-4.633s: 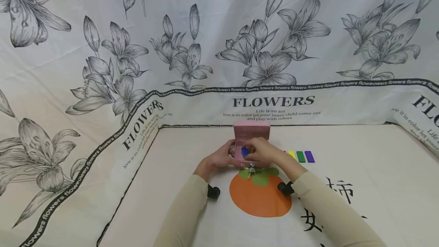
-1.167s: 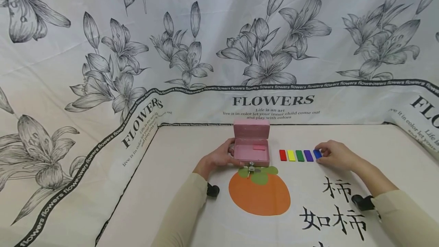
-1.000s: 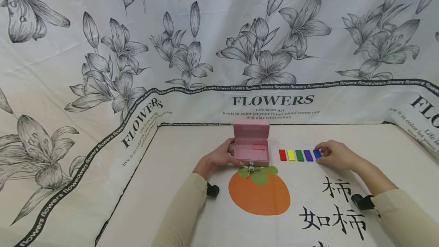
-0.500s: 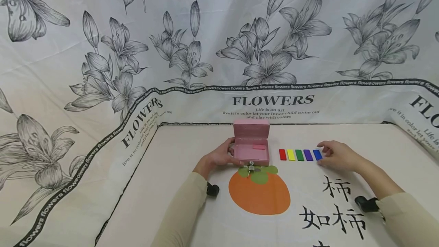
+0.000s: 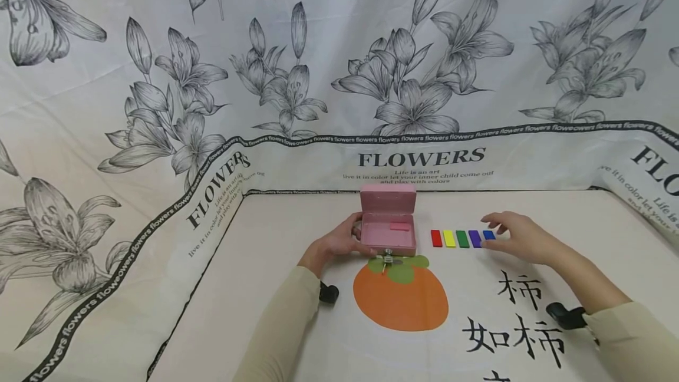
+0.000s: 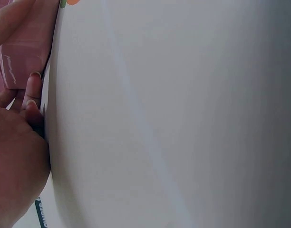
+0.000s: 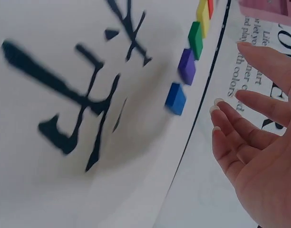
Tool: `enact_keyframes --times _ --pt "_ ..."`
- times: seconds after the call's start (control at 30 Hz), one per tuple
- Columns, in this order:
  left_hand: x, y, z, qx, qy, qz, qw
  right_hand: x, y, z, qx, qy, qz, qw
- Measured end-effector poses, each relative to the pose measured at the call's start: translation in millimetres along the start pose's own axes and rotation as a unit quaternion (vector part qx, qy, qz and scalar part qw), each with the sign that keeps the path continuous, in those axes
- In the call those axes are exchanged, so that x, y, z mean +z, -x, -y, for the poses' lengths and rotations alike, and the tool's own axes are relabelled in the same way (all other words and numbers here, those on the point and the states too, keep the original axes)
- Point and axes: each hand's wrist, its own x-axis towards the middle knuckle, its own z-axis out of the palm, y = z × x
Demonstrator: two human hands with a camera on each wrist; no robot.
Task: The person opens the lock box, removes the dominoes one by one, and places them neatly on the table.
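A pink hinged box (image 5: pixel 378 238) stands with its lid raised at the back middle of the table. My left hand (image 5: pixel 339 241) grips its left side, thumb along the front, and the left wrist view shows fingers (image 6: pixel 34 88) against the wall. Inside lies a pink block (image 5: pixel 399 226). To the right, a row holds red (image 5: pixel 437 238), yellow (image 5: pixel 450 239), green (image 5: pixel 463 239), purple (image 5: pixel 475 239) and blue (image 5: pixel 489 234) blocks. Above the blue end hovers my right hand (image 5: pixel 522 241), fingers spread and holding nothing; it partly covers the blue block in the head view.
A metal clasp (image 5: pixel 388 254) hangs at the box's front. The tablecloth bears a printed orange persimmon (image 5: pixel 401 302) and black characters (image 5: pixel 513 335). Behind the table rises a flower-printed curtain (image 5: pixel 297 164).
My right hand carried the blue block out of the box to the row's right end and let go. Its fingers have since spread and lifted. The left hand keeps its grip on the box.
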Motion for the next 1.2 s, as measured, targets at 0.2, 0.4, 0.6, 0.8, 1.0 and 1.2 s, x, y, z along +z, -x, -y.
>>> enact_keyframes --times 0.2,0.4,0.6,0.8,1.0,1.2 --pt "0.0 -0.2 1.0 0.001 0.001 0.0 1.0 2.4 -6.9 26.8 -0.02 -0.009 0.0 1.0" --pt "-0.6 -0.7 0.0 0.003 -0.007 -0.002 1.0 6.7 -16.7 47.4 -0.045 -0.011 0.0 0.999" --pt "-0.4 -1.5 0.3 0.002 -0.01 -0.003 0.9999 14.0 -26.1 62.1 -0.065 -0.025 0.004 0.998" --pt "0.2 -1.8 0.6 0.004 -0.014 -0.001 0.9999 23.3 -35.8 76.8 -0.081 -0.04 0.006 0.996" --pt "0.4 -1.4 0.1 0.006 -0.012 -0.001 0.9999 33.4 -48.5 88.7 -0.104 -0.04 0.012 0.994" --pt "0.6 -0.8 -0.1 0.002 -0.011 -0.002 0.9999 45.4 -61.7 96.4 -0.123 -0.051 0.015 0.991"
